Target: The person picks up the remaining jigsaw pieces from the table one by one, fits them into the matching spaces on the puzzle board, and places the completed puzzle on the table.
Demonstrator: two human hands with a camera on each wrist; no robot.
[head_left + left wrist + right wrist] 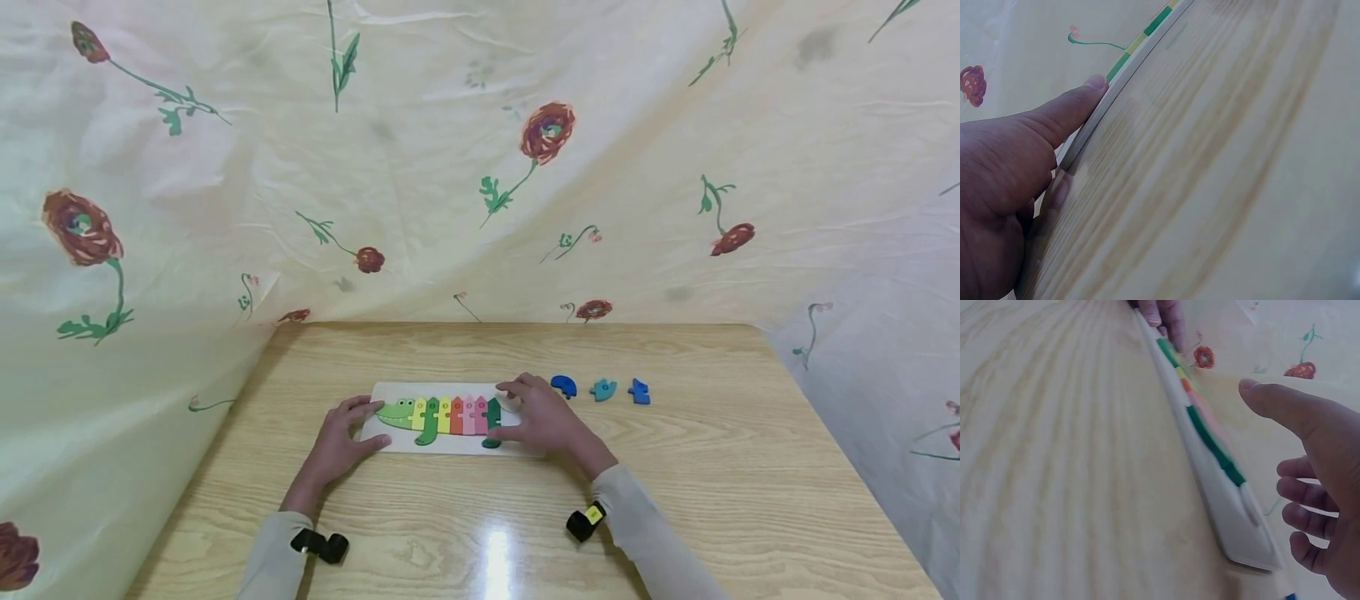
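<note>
A white puzzle board [442,448] lies on the table, filled from the left with crocodile pieces: a green head [395,414], then yellow, green, orange and pink body pieces [468,417] and a dark green leg piece [492,412]. At its left end rests my left hand [337,442], thumb and fingers spread on the board; its thumb [1075,106] lies straight along the near edge in the left wrist view. My right hand [543,417] hovers around the right end, thumb out and fingers loosely bent, with nothing between them in the right wrist view. The bare tail recess is partly covered.
To the right of the board lie a blue curved piece [564,386], a teal piece [603,389] and a blue piece [639,392]. Flower-printed cloth [420,167] hangs behind and beside the wooden table [712,467].
</note>
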